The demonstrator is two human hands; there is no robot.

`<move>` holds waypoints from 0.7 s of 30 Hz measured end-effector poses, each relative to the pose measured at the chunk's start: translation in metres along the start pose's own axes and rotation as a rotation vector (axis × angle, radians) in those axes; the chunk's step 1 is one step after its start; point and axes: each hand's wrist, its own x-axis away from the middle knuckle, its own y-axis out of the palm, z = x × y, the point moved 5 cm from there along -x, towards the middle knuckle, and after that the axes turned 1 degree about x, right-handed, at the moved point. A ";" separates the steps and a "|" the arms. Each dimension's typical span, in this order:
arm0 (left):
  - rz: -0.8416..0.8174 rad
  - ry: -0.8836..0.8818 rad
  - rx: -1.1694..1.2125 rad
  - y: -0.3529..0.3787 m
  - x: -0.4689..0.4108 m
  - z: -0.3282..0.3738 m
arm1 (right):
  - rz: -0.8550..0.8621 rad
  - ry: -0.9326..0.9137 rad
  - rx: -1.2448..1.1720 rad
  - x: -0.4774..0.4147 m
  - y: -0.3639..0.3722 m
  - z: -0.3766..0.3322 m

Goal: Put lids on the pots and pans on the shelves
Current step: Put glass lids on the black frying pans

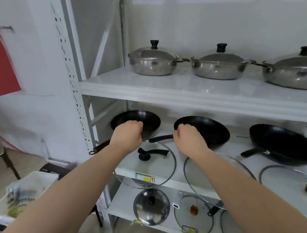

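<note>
Two hands reach into the middle shelf of the white rack, and both of yours are curled. Your left hand is closed into a loose fist over the near rim of the leftmost black wok; the fingers are folded under and turned away from the camera, so whether they actually pinch anything cannot be told. Your right hand is also drawn in, its fingertips bunched narrow at the left rim of the middle black pan, right where that pan's black handle meets it; contact looks likely, but the grip itself is hidden behind the knuckles. Just below your left wrist a glass lid with a black knob and bracket lies flat on the shelf, overhanging the front edge. A second glass lid lies under your right forearm, which covers its knob. A third black pan sits to the right with another glass lid in front of it (dark knob, partly cut off at the frame edge). On the shelf above, three steel pots already wear their lids. The lowest shelf holds a steel lid and a glass lid with an amber knob; more there is blocked by your arm.
</note>
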 end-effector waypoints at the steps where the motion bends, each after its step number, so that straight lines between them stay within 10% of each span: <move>1: 0.007 -0.024 0.002 0.011 -0.006 -0.010 | -0.007 -0.012 0.006 -0.009 0.016 0.000; 21: -0.219 -0.422 -0.237 0.227 -0.073 -0.196 | -0.357 -0.343 0.397 -0.093 0.286 -0.003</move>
